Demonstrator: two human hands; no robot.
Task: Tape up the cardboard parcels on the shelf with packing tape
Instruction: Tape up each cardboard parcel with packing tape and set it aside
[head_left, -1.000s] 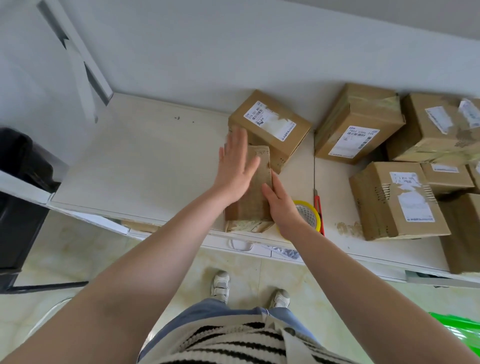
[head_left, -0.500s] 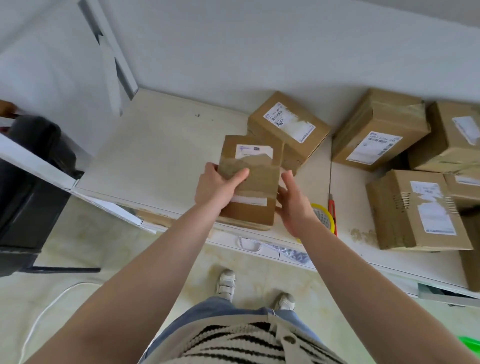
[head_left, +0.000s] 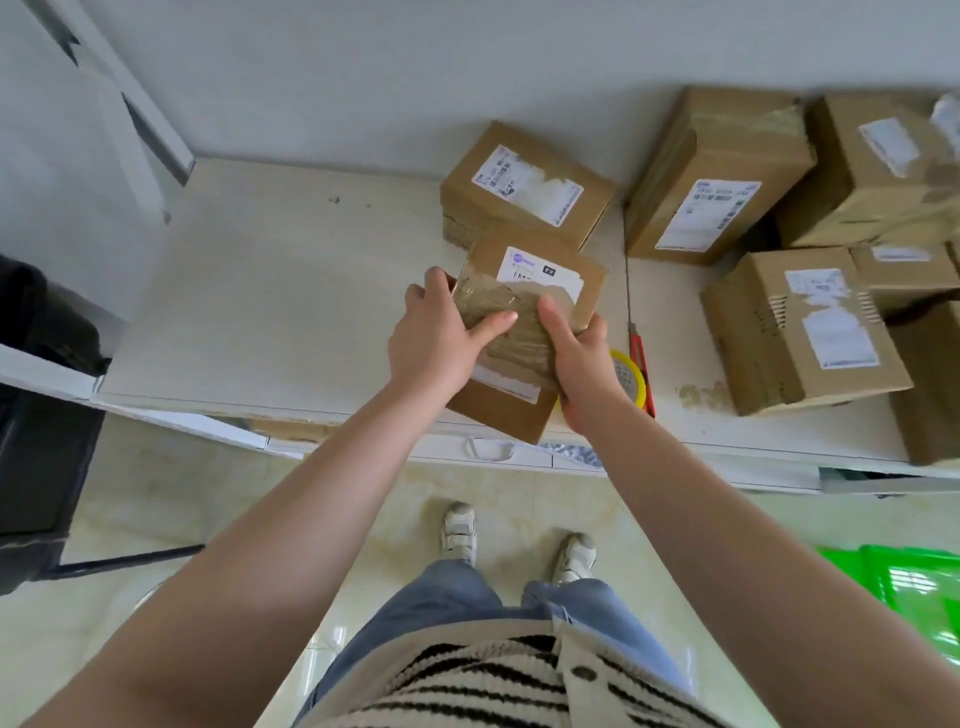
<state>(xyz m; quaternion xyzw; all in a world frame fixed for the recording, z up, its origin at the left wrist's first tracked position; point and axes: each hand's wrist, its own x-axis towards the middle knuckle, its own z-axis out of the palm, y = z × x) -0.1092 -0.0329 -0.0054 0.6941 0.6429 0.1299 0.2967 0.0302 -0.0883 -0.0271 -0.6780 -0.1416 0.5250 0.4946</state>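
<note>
1. Pale, matt shelf (head_left: 270, 291) boards run along a plain grey wall, with a glossy tiled floor below; every place that follows is given relative to the held parcel (head_left: 524, 332).
2. The held parcel is a small, flat cardboard box with a white label at its far end and a glossy, wrinkled band of clear tape across its top. It appears lifted and tilted over the front edge of the shelf.
3. The left hand (head_left: 441, 338) clasps its left side, thumb laid on the tape; the right hand (head_left: 582, 358) clasps its right side, thumb likewise pressed on top.
4. Step in hand, as judged: smoothing and checking the tape. Press both thumbs outward from the middle so creases flatten, rub the ends down over the edges, and keep the label uncovered.
5. Just right of the parcel lies a yellow-rimmed tape roll (head_left: 631, 376), touching or nearly touching a red cutter (head_left: 640, 358) on its far side.
6. Behind the parcel sits a labelled box (head_left: 524, 189); further right stand more stacked boxes (head_left: 800, 327), matt brown with torn white labels.
</note>
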